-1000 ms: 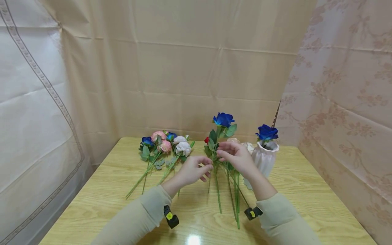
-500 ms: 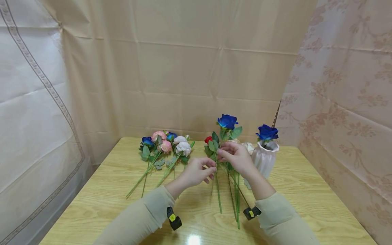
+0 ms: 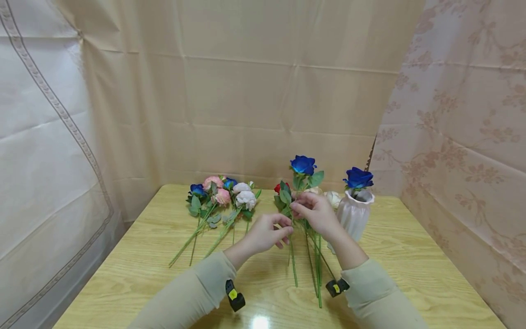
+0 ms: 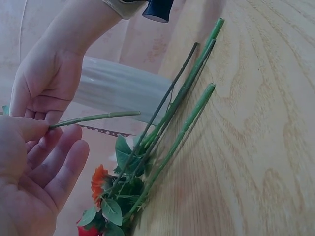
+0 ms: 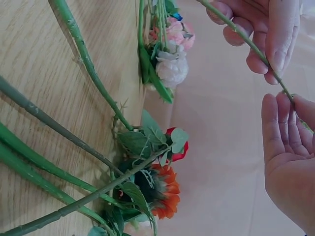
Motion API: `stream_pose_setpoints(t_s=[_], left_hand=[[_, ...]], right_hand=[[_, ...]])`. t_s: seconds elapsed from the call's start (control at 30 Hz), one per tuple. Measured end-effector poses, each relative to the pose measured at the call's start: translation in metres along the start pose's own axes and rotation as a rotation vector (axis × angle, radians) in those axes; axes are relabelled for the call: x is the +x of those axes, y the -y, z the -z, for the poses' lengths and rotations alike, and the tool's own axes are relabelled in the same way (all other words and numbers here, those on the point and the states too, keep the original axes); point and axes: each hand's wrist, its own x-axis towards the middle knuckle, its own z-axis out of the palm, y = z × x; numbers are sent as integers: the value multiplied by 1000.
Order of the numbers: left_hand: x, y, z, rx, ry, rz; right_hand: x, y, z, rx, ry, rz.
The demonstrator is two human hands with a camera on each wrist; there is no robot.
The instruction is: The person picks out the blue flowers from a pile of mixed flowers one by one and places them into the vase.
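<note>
A blue rose (image 3: 303, 165) stands upright above the table, its green stem (image 4: 103, 116) running down between both hands. My right hand (image 3: 317, 214) pinches the stem high up, below the leaves. Lower down, my left hand (image 3: 265, 232) pinches the same stem between thumb and fingers; its other fingers are spread loosely. The short lower end of the stem pokes out past the left fingers in the left wrist view. Right of the hands is a white fluted vase (image 3: 354, 219) holding another blue rose (image 3: 358, 178).
Under the hands lie a red rose (image 5: 179, 147), an orange flower (image 5: 167, 194) and several stems pointing toward the front edge. Pink flowers (image 3: 222, 196), white flowers (image 3: 246, 199) and blue roses (image 3: 197, 189) lie at left. Curtains hang behind the wooden table (image 3: 135, 274).
My left hand has moved right and taken the stem under my right hand. The blue rose shifted right, then slightly back left, and sits a little lower.
</note>
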Motion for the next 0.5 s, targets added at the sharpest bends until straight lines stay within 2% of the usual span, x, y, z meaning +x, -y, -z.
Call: stream_pose_setpoints(t_s=[0.5], left_hand=[[-1,3,5,23,-6,1]], right_hand=[[0,-3,0,17,24,-18]])
